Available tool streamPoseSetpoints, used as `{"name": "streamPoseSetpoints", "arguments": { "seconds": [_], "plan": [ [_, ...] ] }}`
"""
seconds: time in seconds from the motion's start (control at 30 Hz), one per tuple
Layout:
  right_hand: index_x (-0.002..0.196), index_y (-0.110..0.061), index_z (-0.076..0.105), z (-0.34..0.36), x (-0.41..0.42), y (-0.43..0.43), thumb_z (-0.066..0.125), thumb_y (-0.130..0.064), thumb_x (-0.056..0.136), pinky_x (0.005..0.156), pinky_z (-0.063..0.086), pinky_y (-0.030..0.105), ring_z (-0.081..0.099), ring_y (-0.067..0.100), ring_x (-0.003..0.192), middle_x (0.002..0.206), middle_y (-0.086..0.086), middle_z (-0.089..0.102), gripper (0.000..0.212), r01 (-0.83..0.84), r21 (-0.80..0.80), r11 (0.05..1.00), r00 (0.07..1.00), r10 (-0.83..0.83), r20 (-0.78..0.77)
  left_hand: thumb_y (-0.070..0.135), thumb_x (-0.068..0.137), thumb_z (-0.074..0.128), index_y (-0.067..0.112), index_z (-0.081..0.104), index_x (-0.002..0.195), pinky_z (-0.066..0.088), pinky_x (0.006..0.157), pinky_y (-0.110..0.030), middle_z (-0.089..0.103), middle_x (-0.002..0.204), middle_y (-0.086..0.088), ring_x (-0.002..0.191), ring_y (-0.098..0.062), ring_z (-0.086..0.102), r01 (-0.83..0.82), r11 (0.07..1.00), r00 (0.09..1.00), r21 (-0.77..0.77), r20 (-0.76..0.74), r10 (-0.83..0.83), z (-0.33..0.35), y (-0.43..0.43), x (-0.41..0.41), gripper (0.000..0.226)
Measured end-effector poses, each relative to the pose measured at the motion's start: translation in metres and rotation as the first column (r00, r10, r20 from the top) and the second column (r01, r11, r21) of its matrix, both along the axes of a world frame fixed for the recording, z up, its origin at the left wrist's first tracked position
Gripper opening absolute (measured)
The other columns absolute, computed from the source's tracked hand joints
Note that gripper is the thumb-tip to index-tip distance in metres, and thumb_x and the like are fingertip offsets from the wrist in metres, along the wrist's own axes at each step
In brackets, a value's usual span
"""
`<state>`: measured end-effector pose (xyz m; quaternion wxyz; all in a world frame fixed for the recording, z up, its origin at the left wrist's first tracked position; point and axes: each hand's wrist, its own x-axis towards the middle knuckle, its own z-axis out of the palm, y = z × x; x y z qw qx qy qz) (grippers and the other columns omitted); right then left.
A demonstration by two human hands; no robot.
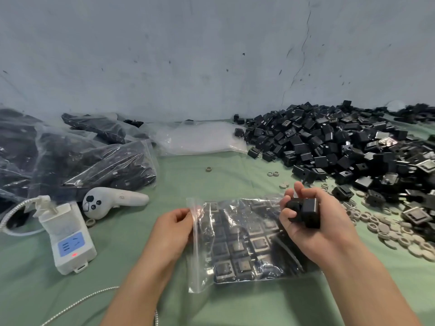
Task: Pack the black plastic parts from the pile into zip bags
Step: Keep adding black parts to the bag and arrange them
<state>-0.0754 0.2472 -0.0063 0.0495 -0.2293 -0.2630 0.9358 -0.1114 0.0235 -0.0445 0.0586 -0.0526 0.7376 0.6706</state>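
Note:
A clear zip bag point(237, 243) lies flat on the green table in front of me, with several black plastic parts in rows inside it. My left hand point(173, 228) pinches the bag's open left edge. My right hand point(313, 220) hovers over the bag's right end and grips a few black plastic parts point(304, 209) in its curled fingers. The big pile of black plastic parts point(341, 147) covers the table's right side up to the wall.
Filled zip bags point(77, 156) are heaped at the left. Empty clear bags point(200, 137) lie at the back centre. A white controller point(113, 201) and a white power strip point(68, 236) with cable sit at the left. Beige rings point(388, 229) are scattered at the right.

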Motion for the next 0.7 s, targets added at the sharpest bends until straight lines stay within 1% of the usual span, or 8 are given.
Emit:
{"name": "streamPoseSetpoints", "arguments": {
  "seconds": [0.13, 0.3, 0.37, 0.47, 0.5, 0.57, 0.63, 0.7],
  "plan": [
    [0.100, -0.012, 0.062, 0.001, 0.000, 0.003, 0.049, -0.008, 0.087, 0.040, 0.038, 0.022, 0.054, 0.017, 0.056, 0.074, 0.007, 0.060, 0.019, 0.009, -0.003, 1.000, 1.000, -0.009, -0.004, 0.023, 0.093, 0.068, 0.011, 0.077, 0.092, 0.055, 0.062, -0.021, 0.077, 0.082, -0.006, 0.072, -0.015, 0.072, -0.041, 0.999, 0.999, 0.028, -0.022, 0.042, 0.000, 0.005, -0.002, 0.015],
    [0.098, -0.012, 0.062, 0.001, 0.000, 0.005, 0.049, -0.008, 0.087, 0.040, 0.038, 0.022, 0.054, 0.017, 0.055, 0.070, 0.006, 0.060, 0.018, 0.007, -0.002, 1.000, 1.000, -0.007, -0.012, 0.028, 0.092, 0.070, 0.008, 0.073, 0.096, 0.057, 0.079, -0.040, 0.076, 0.085, -0.011, 0.074, -0.022, 0.069, -0.122, 0.990, 0.993, 0.067, 0.015, 0.121, -0.003, 0.016, -0.003, 0.020],
    [0.099, -0.012, 0.062, 0.001, 0.000, 0.005, 0.049, -0.008, 0.087, 0.040, 0.039, 0.022, 0.054, 0.017, 0.055, 0.071, 0.006, 0.060, 0.017, 0.008, -0.003, 1.000, 1.000, -0.008, -0.010, 0.029, 0.096, 0.065, 0.008, 0.072, 0.097, 0.056, 0.085, -0.046, 0.075, 0.089, -0.014, 0.078, -0.024, 0.068, -0.148, 0.988, 0.989, 0.047, 0.025, 0.147, -0.003, 0.020, -0.003, 0.022],
    [0.098, -0.012, 0.061, 0.001, 0.001, 0.006, 0.049, -0.008, 0.087, 0.040, 0.039, 0.022, 0.054, 0.017, 0.056, 0.071, 0.007, 0.060, 0.017, 0.004, -0.005, 1.000, 1.000, -0.004, -0.008, 0.015, 0.100, 0.050, 0.006, 0.072, 0.100, 0.054, 0.090, -0.047, 0.074, 0.094, -0.018, 0.082, -0.026, 0.066, -0.191, 0.977, 0.981, 0.091, 0.044, 0.187, -0.001, 0.018, -0.004, 0.024],
    [0.098, -0.012, 0.061, 0.001, 0.001, 0.006, 0.049, -0.008, 0.087, 0.040, 0.038, 0.022, 0.054, 0.017, 0.057, 0.071, 0.006, 0.060, 0.017, 0.003, -0.005, 1.000, 1.000, -0.003, -0.010, 0.015, 0.099, 0.047, 0.003, 0.071, 0.101, 0.053, 0.091, -0.048, 0.073, 0.095, -0.022, 0.083, -0.026, 0.065, -0.186, 0.976, 0.982, 0.113, 0.052, 0.181, 0.000, 0.016, -0.004, 0.027],
    [0.098, -0.012, 0.061, 0.001, 0.001, 0.007, 0.049, -0.008, 0.087, 0.039, 0.038, 0.022, 0.054, 0.017, 0.056, 0.071, 0.006, 0.060, 0.017, 0.004, -0.005, 1.000, 1.000, -0.004, -0.010, 0.024, 0.098, 0.046, -0.001, 0.067, 0.105, 0.050, 0.095, -0.055, 0.069, 0.102, -0.028, 0.086, -0.026, 0.064, -0.172, 0.978, 0.984, 0.114, 0.057, 0.167, 0.001, 0.015, -0.003, 0.034],
    [0.098, -0.012, 0.061, 0.001, 0.002, 0.008, 0.048, -0.008, 0.088, 0.040, 0.038, 0.022, 0.055, 0.017, 0.055, 0.070, 0.006, 0.060, 0.017, 0.007, -0.007, 1.000, 1.000, -0.007, -0.010, 0.036, 0.097, 0.051, 0.003, 0.066, 0.112, 0.049, 0.100, -0.056, 0.071, 0.103, -0.021, 0.098, -0.027, 0.067, -0.165, 0.982, 0.986, 0.089, 0.040, 0.162, 0.001, 0.016, 0.001, 0.039],
    [0.097, -0.012, 0.061, 0.002, 0.002, 0.009, 0.048, -0.008, 0.087, 0.040, 0.038, 0.021, 0.055, 0.017, 0.055, 0.069, 0.006, 0.060, 0.017, 0.011, -0.011, 1.000, 1.000, -0.011, -0.009, 0.039, 0.093, 0.060, 0.012, 0.062, 0.121, 0.052, 0.097, -0.048, 0.073, 0.105, -0.009, 0.100, -0.026, 0.069, -0.158, 0.987, 0.987, 0.026, 0.018, 0.158, 0.000, 0.018, 0.006, 0.039]
  ]
}}
